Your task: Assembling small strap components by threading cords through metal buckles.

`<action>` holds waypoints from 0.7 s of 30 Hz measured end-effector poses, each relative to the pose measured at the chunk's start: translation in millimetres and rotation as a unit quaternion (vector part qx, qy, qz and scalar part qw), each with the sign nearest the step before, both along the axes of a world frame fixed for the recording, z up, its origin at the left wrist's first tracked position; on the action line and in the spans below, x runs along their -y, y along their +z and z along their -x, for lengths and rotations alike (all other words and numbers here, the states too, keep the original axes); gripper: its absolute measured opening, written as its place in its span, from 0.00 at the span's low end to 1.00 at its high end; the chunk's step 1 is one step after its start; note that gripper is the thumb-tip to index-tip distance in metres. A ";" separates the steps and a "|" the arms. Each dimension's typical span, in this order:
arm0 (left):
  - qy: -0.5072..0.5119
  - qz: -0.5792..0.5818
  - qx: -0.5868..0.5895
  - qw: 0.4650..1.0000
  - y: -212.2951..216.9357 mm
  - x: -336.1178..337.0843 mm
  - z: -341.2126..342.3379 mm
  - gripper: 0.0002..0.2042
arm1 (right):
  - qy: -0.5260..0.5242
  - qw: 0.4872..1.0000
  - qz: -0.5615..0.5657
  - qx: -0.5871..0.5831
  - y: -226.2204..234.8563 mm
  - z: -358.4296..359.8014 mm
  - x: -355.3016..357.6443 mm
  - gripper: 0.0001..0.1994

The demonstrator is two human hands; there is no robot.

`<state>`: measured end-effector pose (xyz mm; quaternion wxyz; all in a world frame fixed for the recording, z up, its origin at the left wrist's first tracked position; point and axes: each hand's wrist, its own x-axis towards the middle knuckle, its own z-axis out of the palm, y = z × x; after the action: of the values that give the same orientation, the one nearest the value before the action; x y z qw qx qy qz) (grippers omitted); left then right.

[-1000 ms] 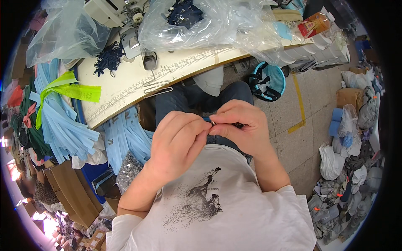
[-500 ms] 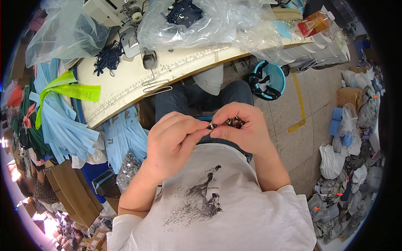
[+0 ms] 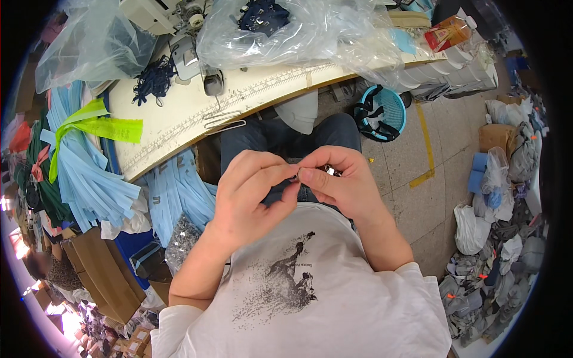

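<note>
Both of my hands meet over my lap, fingertips together. My left hand (image 3: 250, 194) is closed in a pinch, its index fingertip against a tiny dark piece (image 3: 295, 178) that is too small to name. My right hand (image 3: 345, 182) pinches at that same spot with thumb and index finger. Curled in its other fingers are several small shiny metal pieces (image 3: 332, 171), mostly hidden by the hand.
Ahead stands a white sewing table (image 3: 179, 122) with a sewing machine (image 3: 152, 17), dark blue straps (image 3: 154, 80) and a clear plastic bag (image 3: 310, 42). Light blue strips (image 3: 95, 161) hang at left. A blue basket (image 3: 391, 113) stands on the floor; grey bundles (image 3: 477, 292) lie at right.
The left thumb has moved down, away from the index fingertip. The right thumb has shifted over the small dark piece, which shows less now. Fewer of the metal pieces are visible.
</note>
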<state>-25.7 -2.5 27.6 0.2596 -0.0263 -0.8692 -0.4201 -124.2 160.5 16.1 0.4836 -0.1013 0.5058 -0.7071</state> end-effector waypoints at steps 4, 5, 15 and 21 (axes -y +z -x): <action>0.020 -0.020 0.004 1.000 -3.9 -2.3 -1.1 0.15 | -0.013 1.000 -0.016 0.005 1.8 -1.1 2.1 0.06; 0.025 -0.036 0.012 0.999 -4.8 -2.5 -1.6 0.14 | -0.014 1.000 -0.018 0.009 1.6 -1.0 2.3 0.06; 0.003 -0.125 0.002 0.992 -7.7 -2.4 -5.3 0.14 | -0.084 0.995 0.044 0.026 -6.2 -4.7 7.3 0.06; -0.097 -0.176 0.020 0.979 -9.8 8.2 -4.4 0.17 | -0.087 0.994 0.057 0.038 -4.2 -3.1 6.5 0.06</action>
<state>-21.4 -10.7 17.8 0.2003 -0.0558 -0.7803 -0.5898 -121.2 154.0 12.0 0.4324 -0.0574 0.4525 -0.7778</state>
